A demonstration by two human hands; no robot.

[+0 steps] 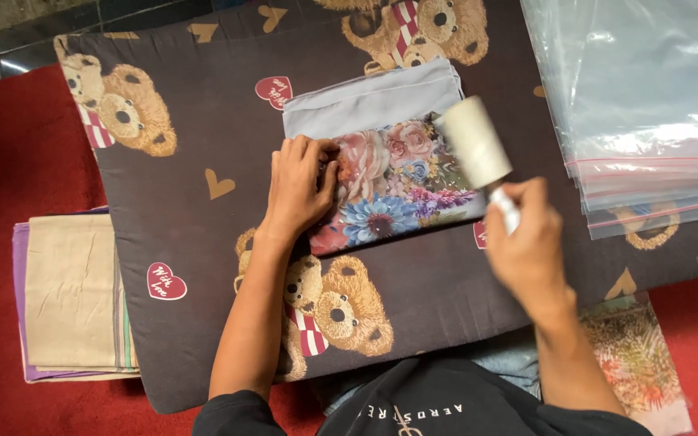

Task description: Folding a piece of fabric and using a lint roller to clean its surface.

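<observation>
A folded cloth (389,153), plain grey at the top and printed with bright flowers below, lies on a dark brown cushion (195,242) with teddy bears and hearts. My left hand (299,187) presses flat on the cloth's left edge, fingers spread. My right hand (527,246) grips the white handle of a lint roller (476,141). The pale roller head rests on the cloth's right side, tilted up and to the left.
A stack of clear zip bags (648,105) lies at the cushion's top right. Folded beige and purple cloths (70,295) sit on the red floor (2,161) at left. Another floral cloth (636,355) lies by my right forearm.
</observation>
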